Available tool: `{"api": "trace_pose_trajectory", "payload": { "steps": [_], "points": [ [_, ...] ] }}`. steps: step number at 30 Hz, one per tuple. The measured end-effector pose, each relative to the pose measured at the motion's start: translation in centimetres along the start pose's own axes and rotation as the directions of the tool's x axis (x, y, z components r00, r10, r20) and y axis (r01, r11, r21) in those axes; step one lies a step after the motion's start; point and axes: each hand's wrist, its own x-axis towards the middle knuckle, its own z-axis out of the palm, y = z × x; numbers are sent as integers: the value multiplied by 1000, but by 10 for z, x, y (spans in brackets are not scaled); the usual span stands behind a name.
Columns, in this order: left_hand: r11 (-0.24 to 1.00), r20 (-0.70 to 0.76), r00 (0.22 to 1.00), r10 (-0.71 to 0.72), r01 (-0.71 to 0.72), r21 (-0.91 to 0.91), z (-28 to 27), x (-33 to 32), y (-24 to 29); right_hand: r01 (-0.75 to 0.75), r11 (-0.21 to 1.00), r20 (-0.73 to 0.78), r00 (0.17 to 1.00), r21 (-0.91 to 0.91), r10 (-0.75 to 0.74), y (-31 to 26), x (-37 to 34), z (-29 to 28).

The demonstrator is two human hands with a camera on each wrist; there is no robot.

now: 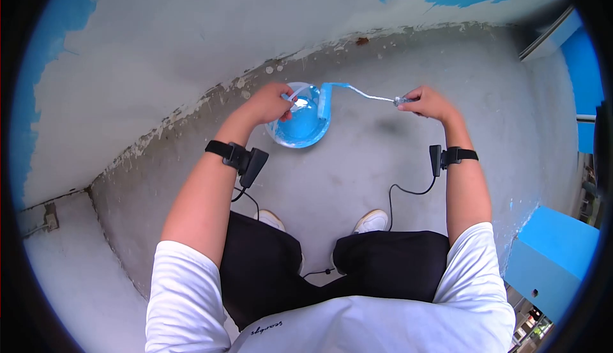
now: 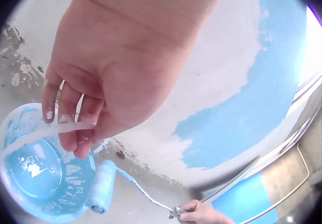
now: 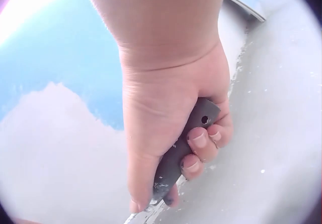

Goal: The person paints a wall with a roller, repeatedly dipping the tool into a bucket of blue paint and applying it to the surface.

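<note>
At work on a grey concrete floor [image 1: 357, 180], close to a pale grey wall [image 1: 191, 46] on the far side, part-covered in bright blue. Apparently loading a paint roller, or wiping off its excess, with plenty of pale wall left to coat.

Pinching the thin white plastic bail [image 2: 43, 132] of a round white plastic bucket [image 1: 290, 143] between thumb and bent fingers of the left hand [image 1: 271, 104]. Gripping the roller's dark grey handle [image 3: 176, 158] in the right hand [image 1: 429, 102], fingers curled firmly round. Reaching left from there along a bent, paint-coated rod [image 1: 367, 95] to a light blue cylindrical roller sleeve [image 1: 325, 102], lengthwise at the bucket's right rim. Cannot tell between contact with the rim and a slight gap.

Next, probably, in need of a slow roll against the inside of the bucket, then a clean lift toward the bare wall. Likely to call for a steady hold on the bail, to avoid tipping the glossy blue paint [image 1: 297, 126], and for a well-drained sleeve, to avoid drips on the floor.
</note>
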Motion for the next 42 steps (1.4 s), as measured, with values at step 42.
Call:
{"api": "trace_pose_trajectory", "payload": {
  "steps": [42],
  "points": [
    [996,113,991,70,-75,42,3,-7,-1,391,-575,-387,912,718,136,19,92,-51]
  ]
}}
